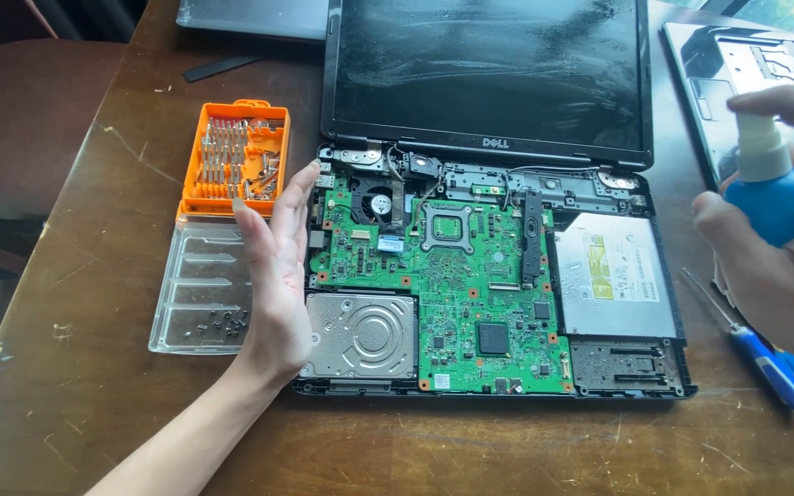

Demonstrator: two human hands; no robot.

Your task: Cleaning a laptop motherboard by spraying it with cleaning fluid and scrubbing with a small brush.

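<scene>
Left hand: we see our left hand (273, 276) held flat and upright, fingers pressed together, its edge against the left side of the opened black laptop (498, 303).
Right hand: our right hand (788, 248) is wrapped around a blue plastic spray bottle with a white nozzle (769, 179), index finger laid over the top, near the table's right edge.
Laptop: it lies at the middle of the brown wooden table (94, 395), with its green circuit board (452, 294) and silver hard drive (360, 335) bare.
Left of our hand: an orange screwdriver-bit case (232, 156) with its clear plastic lid (195, 289) holding small dark screws.
Right edge: a blue-handled screwdriver (765, 358) lies below the bottle.
</scene>
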